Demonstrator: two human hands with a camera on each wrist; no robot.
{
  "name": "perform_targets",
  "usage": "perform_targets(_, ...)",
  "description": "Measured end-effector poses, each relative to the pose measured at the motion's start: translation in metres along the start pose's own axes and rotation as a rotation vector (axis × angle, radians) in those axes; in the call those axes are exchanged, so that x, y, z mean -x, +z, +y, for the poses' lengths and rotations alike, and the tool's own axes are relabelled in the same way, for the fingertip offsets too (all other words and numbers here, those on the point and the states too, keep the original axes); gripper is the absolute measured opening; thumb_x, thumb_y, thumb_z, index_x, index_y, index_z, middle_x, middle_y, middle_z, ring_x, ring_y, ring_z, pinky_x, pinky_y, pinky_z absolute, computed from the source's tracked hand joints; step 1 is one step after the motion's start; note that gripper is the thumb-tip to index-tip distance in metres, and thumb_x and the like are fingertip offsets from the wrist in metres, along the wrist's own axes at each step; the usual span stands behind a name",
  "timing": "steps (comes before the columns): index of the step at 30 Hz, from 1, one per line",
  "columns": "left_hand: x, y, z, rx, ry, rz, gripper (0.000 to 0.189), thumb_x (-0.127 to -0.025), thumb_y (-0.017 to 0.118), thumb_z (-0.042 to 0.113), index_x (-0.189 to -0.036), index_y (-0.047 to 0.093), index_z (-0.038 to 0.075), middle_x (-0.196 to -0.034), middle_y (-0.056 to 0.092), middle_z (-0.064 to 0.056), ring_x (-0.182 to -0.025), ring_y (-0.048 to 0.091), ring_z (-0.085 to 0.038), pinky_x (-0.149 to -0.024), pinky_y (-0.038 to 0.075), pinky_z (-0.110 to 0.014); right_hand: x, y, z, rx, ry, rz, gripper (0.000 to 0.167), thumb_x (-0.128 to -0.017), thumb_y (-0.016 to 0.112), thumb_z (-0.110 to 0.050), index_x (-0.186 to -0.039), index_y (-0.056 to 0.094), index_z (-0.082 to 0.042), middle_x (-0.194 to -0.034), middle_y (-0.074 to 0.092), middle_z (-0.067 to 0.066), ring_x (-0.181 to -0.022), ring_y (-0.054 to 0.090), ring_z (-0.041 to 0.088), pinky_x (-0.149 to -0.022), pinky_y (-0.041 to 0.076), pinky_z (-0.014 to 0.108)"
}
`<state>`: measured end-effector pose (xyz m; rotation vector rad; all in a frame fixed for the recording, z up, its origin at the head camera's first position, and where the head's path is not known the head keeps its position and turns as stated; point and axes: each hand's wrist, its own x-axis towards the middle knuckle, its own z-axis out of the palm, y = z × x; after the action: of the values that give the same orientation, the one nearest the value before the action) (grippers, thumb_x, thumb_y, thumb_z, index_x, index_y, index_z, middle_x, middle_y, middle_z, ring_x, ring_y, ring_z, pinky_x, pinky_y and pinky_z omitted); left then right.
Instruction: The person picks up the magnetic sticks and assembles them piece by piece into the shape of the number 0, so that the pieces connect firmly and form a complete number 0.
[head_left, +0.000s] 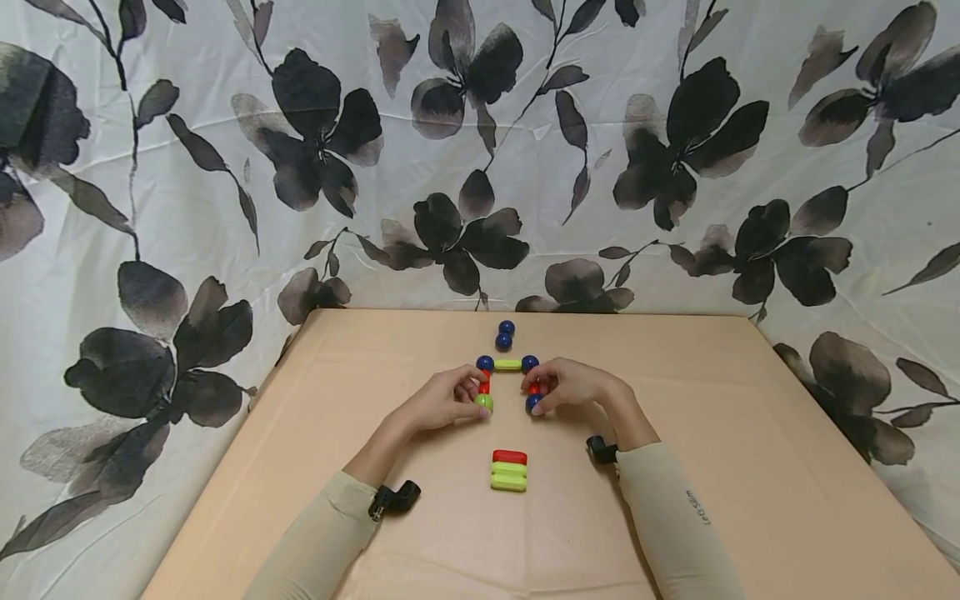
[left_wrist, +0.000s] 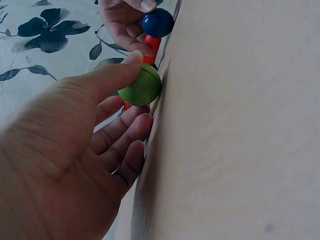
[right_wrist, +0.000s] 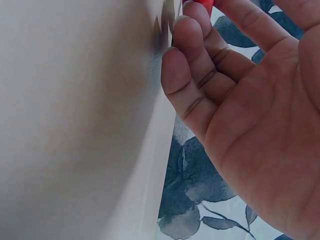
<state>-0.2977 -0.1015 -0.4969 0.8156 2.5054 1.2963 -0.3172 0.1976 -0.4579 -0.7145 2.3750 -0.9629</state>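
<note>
On the tan tabletop we see balls and rods set out as three sides of a frame, its open side facing the person. The left hand pinches the green ball at the frame's near left end, thumb against it. The right hand is bent round the near right blue ball, its thumb touching that ball. Beyond each held ball we find a short red rod, the left one and the right one, both with long axes pointing away from the person, toward a far left blue ball and a far right blue ball. Between those, a yellow-green rod runs left to right. Farther off we see two blue balls close together; nearer, a red bar and two yellow-green bars lie side by side, long axes left to right.
</note>
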Motion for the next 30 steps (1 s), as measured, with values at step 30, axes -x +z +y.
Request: perform_targets(30,0.005,-0.002,0.033,-0.174,0.02,0.175,0.025,-0.097,0.075,0.035,-0.114,0.072,0.017,-0.106,0.059,-0.006,-0.092,0.054,-0.02,-0.077,0.046,-0.034,-0.001,0.002,0.0,0.005,0.041,0.041,0.038,-0.088,0.085,-0.02,-0.124,0.073,-0.015,-0.099,0.062,0.006,-0.094,0.054,0.024,-0.083,0.045,0.035)
